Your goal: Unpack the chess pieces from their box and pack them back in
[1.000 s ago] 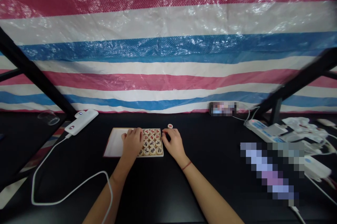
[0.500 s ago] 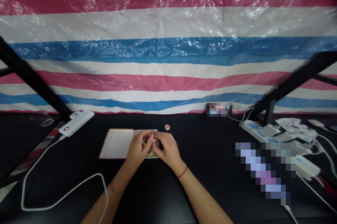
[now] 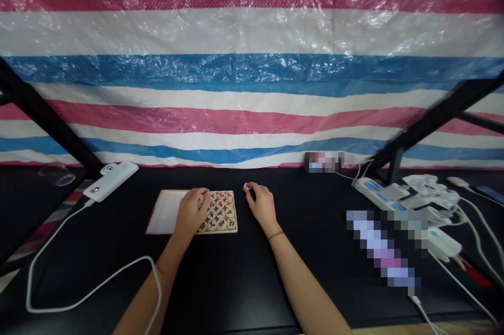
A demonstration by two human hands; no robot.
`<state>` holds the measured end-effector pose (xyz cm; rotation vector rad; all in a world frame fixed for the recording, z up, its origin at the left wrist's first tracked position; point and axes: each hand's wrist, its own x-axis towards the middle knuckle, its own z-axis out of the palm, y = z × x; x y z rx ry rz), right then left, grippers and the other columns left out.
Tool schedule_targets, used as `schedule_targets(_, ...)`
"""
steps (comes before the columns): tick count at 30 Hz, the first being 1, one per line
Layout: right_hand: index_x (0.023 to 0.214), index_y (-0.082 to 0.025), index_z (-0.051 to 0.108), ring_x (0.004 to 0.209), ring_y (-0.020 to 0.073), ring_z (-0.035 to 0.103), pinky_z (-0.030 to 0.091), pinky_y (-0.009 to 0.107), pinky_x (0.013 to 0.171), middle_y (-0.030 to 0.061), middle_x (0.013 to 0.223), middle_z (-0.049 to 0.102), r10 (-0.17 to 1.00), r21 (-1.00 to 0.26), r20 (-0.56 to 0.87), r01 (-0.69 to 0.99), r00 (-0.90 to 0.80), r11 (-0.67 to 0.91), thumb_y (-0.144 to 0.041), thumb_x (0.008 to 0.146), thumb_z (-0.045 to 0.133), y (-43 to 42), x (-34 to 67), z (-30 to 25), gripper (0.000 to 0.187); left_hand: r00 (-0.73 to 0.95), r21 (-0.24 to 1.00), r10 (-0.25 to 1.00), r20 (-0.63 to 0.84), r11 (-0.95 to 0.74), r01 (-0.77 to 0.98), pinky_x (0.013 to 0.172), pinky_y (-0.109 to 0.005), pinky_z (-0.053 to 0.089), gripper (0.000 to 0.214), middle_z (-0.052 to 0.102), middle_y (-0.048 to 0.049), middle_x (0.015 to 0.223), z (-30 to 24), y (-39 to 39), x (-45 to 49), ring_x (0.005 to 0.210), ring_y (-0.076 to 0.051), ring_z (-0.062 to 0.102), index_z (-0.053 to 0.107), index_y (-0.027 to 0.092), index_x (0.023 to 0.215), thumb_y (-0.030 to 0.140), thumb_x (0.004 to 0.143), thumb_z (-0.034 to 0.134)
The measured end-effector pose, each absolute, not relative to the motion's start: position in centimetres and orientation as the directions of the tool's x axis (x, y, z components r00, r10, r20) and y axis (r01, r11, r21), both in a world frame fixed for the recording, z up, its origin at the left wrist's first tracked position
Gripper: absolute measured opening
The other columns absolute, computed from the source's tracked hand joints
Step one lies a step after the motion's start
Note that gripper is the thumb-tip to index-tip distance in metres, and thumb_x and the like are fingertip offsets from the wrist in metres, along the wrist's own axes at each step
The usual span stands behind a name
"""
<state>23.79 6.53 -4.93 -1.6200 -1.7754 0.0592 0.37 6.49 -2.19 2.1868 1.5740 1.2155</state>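
A shallow box filled with rows of round xiangqi pieces, marked in red and black characters, lies on the black table. Its hinged lid is folded out flat to the left. My left hand is over the box's left part, its fingers bent around a pale xiangqi piece that shows only partly. Some pieces under that hand are hidden. To the right of the box, my right hand pinches a red-marked xiangqi piece between thumb and fingers at the tabletop.
A white power bank with a cable looping toward my left forearm is at the left. On the right stand a power strip with plugs and cords, and a blurred-out device. A striped plastic sheet hangs behind the table.
My hands have parted from over the box. The right one moved right and took hold of the loose red piece; the left shifted slightly left, uncovering rows of pieces.
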Motion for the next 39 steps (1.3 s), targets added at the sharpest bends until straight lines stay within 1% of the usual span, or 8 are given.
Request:
schedule_targets(9,0.101,-0.021,0.063,0.093,0.0239,0.06,0.044,0.034,0.079,0.0079,0.098,0.07,0.879,-0.466,0.473,0.866,0.069,0.182,-0.024,0.092,0.049,6.7,23.7,-4.9,0.018,0.094,0.496,0.905,0.414,-0.311,0.811,0.078,-0.032,0.043,0.023,0.072,-0.0042,0.089,-2.2,6.3,0.5,0.084,-0.019,0.064,0.068,0.02,0.091,0.03,0.092,0.047)
schedule_targets(14,0.101,-0.018,0.063,0.097,0.0239,0.06,0.044,0.036,0.085,0.0098,0.101,0.068,0.825,-0.494,0.56,0.831,0.079,0.255,-0.022,0.091,0.047,5.4,21.9,-3.5,0.019,-0.022,0.316,0.949,0.314,-0.083,0.945,0.078,-0.038,0.035,0.024,0.072,-0.0061,0.089,-0.7,5.8,1.6,0.093,-0.025,0.06,0.072,0.021,0.086,0.027,0.088,0.049)
schedule_targets(19,0.106,-0.02,0.061,0.079,0.0194,0.064,0.047,0.03,0.076,0.0047,0.087,0.069,0.898,-0.625,0.438,0.731,0.037,0.274,-0.03,0.091,0.05,3.8,19.3,-3.2,0.021,-0.015,0.196,0.958,0.286,-0.043,0.98,0.079,-0.042,0.033,0.033,0.069,-0.011,0.087,-0.5,5.7,2.8,0.095,-0.029,0.054,0.073,0.019,0.079,0.034,0.09,0.047)
schedule_targets(26,0.104,-0.021,0.062,0.077,0.0188,0.064,0.05,0.03,0.075,0.0033,0.086,0.07,0.911,-0.691,0.406,0.675,0.065,0.259,-0.03,0.091,0.05,3.7,19.3,-3.7,0.02,0.063,0.263,0.925,0.374,-0.171,0.95,0.079,-0.043,0.035,0.024,0.068,-0.0121,0.077,-1.8,5.6,3.5,0.089,-0.03,0.055,0.067,0.017,0.079,0.031,0.089,0.049)
schedule_targets(31,0.1,-0.02,0.064,0.106,0.025,0.059,0.046,0.042,0.096,0.009,0.107,0.069,0.822,-0.585,0.568,0.724,0.047,0.364,-0.025,0.089,0.052,3.6,19.2,-3.2,0.017,0.077,0.303,0.908,0.411,-0.215,0.928,0.081,-0.041,0.034,0.016,0.069,-0.0087,0.083,-1.6,5.5,3.7,0.088,-0.028,0.058,0.065,0.02,0.089,0.031,0.089,0.053)
schedule_targets(34,0.114,-0.02,0.061,0.117,0.0262,0.055,0.043,0.045,0.101,0.01,0.119,0.065,0.787,-0.552,0.614,0.681,-0.059,0.481,-0.025,0.086,0.056,3.3,18.8,-2.9,0.029,0.095,0.36,0.853,0.513,-0.314,0.878,0.084,-0.04,0.035,0.017,0.07,-0.0063,0.096,-1.2,4.7,4.4,0.091,-0.025,0.061,0.063,0.023,0.1,0.033,0.091,0.053)
schedule_targets(36,0.122,-0.021,0.058,0.115,0.0249,0.057,0.047,0.043,0.098,0.0102,0.119,0.066,0.779,-0.575,0.622,0.629,-0.081,0.524,-0.026,0.088,0.055,3.0,18.4,-2.8,0.035,0.091,0.417,0.823,0.56,-0.375,0.828,0.085,-0.039,0.035,0.016,0.07,-0.0045,0.097,-1.1,4.2,5.0,0.091,-0.023,0.063,0.062,0.023,0.101,0.033,0.092,0.052)
schedule_targets(39,0.121,-0.022,0.06,0.107,0.0223,0.062,0.05,0.04,0.093,0.0094,0.114,0.068,0.763,-0.595,0.644,0.595,-0.049,0.54,-0.026,0.092,0.051,2.7,18.2,-2.5,0.03,0.075,0.504,0.814,0.576,-0.426,0.751,0.085,-0.038,0.038,0.015,0.071,-0.0038,0.094,-1.0,3.6,5.6,0.09,-0.021,0.065,0.062,0.022,0.097,0.033,0.092,0.053)
